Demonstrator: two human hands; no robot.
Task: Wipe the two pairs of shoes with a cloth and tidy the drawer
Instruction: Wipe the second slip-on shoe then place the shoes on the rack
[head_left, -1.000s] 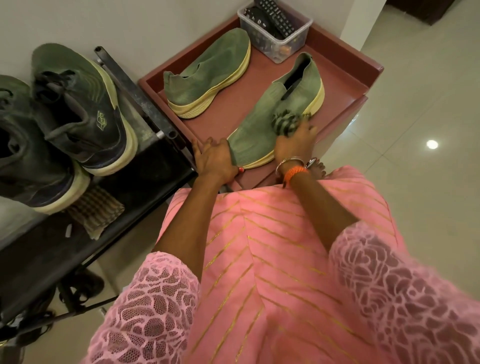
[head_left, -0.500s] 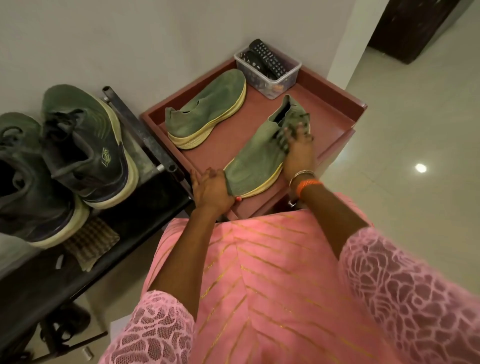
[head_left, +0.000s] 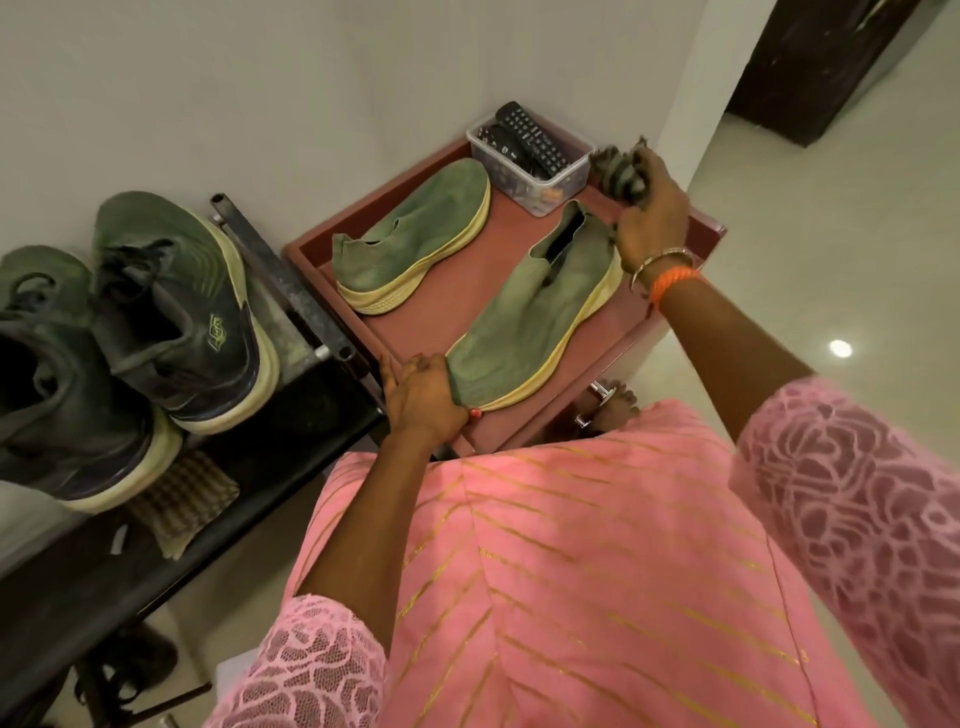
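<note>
From my remote seat I see the dark shoe rack (head_left: 156, 551) filling the left, its top shelf carrying two dark laced sneakers (head_left: 176, 317) side by side against the wall, with a folded checked rag (head_left: 182, 501) lying at the shelf's front edge just beside the nearer one. Pressed against the rack's right end is the red drawer unit (head_left: 519, 431), whose raised-rim top works as a tray; its back-left rim meets the wall and its right rim faces open tiled floor (head_left: 831, 234), the only free room for moving. On that top lie two green slip-on shoes (head_left: 415, 244): one along the back-left rim, the second shoe (head_left: 535, 317) slanting from the front corner towards the right rim. In the far corner stands one clear plastic tub (head_left: 535, 171) holding black remote controls (head_left: 524, 132); I count at least two, plus small bits at the bottom I cannot identify. My left hand (head_left: 423, 400) grips the toe of the second shoe at the front corner. My right hand (head_left: 652, 218) is raised above the right rim past that shoe's heel, fingers clenched round a bunched dark cloth (head_left: 618, 174), which is off the shoe and beside the tub.
</note>
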